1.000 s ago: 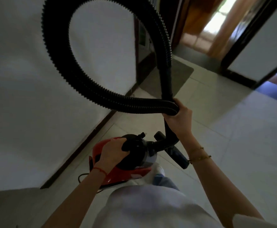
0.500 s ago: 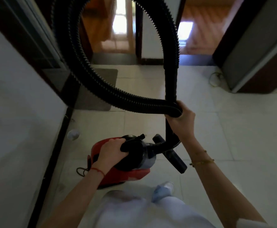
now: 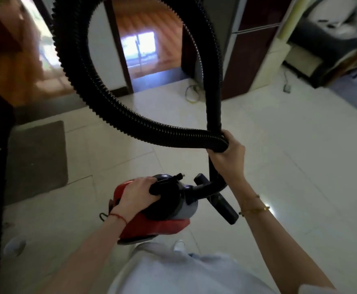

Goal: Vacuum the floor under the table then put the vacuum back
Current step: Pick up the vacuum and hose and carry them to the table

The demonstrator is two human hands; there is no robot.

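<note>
- The left hand (image 3: 137, 194) grips the black top handle of the red and black canister vacuum cleaner (image 3: 158, 213), holding it above the pale tiled floor (image 3: 289, 166).
- The right hand (image 3: 228, 154) clamps the looped black ribbed hose (image 3: 114, 107) together with its smooth tube.
- A black nozzle (image 3: 226, 206) hangs beside the canister.
- A grey mat (image 3: 35, 160) lies on the floor to the left.

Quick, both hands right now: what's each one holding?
Left hand: grips the vacuum by its black handle.
Right hand: grips the looped hose together with the wand.
</note>
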